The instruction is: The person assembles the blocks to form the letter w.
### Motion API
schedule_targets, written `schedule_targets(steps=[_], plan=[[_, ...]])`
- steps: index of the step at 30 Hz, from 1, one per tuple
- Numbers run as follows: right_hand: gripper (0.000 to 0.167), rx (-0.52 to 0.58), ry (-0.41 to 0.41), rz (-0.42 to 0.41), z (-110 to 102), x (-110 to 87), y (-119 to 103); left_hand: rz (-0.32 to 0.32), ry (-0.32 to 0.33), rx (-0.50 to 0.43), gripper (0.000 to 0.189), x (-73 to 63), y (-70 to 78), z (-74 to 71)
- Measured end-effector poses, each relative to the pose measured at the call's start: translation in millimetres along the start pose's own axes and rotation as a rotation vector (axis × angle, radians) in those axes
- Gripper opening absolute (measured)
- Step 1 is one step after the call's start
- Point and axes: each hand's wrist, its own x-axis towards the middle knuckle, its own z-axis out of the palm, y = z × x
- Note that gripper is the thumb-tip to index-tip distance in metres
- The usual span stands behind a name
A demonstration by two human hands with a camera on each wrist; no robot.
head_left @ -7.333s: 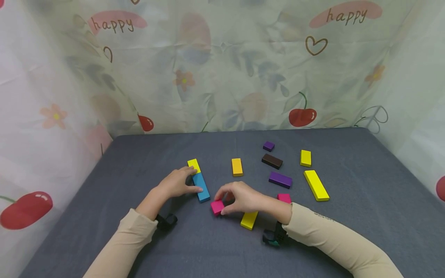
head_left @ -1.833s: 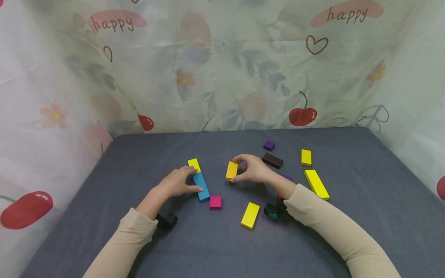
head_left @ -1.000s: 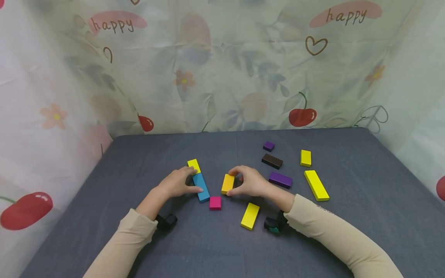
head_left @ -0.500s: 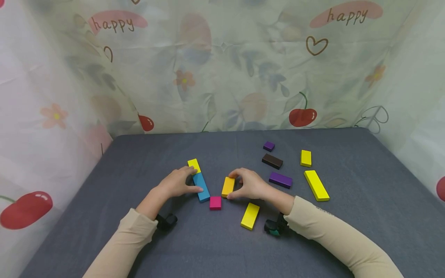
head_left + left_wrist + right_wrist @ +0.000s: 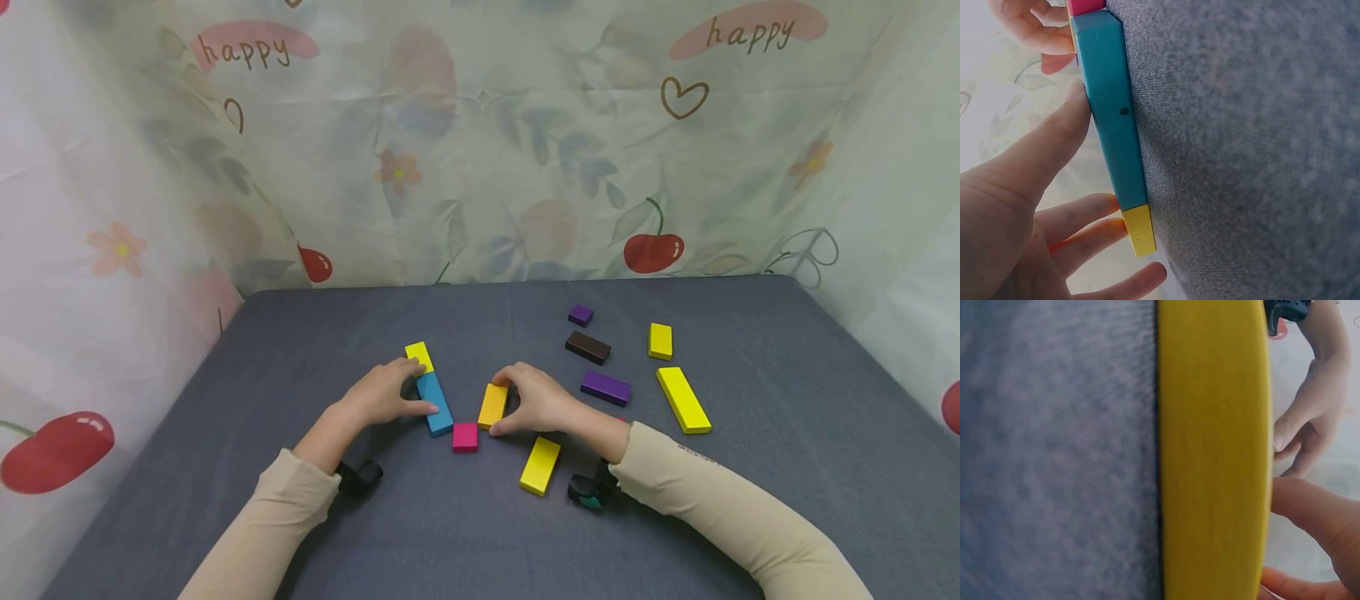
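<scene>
We see the orange block (image 5: 492, 406) at the centre of the frame, slightly below mid-height, pinched in the right hand (image 5: 536, 400): thumb at its lower end, fingertips at its upper end. The block fills the gap between them, with the palm off to its right. It looks like painted wood, so we judge it light, stiff and hard to break, perhaps a little slick on its smooth faces. We would take it by the two short ends, as here, which leaves the long left side bare. Its lower left corner lies just beside the pink block (image 5: 465, 437); we cannot tell whether they touch.

Left of centre, the left hand (image 5: 378, 396) has its thumb and fingers spread apart, the thumb resting on the blue block (image 5: 441, 422) and fingers on the yellow block (image 5: 417, 353) that meets it end to end. The blue block's lower end lies against the pink block's upper left. We judge these equally stiff and light.
</scene>
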Motion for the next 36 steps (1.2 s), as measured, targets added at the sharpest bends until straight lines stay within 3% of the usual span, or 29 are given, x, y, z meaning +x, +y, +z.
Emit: schedule_targets(steps=[22,36], plan=[[0.069,0.024,-0.035,0.003,-4,-1.2,0,-0.002,-0.01,-0.002,0.077,0.2,0.8,0.5],[0.06,0.082,-0.039,-0.06,-24,-25.4,8,-0.007,-0.01,0.002,0.077,0.0,0.5,0.1]])
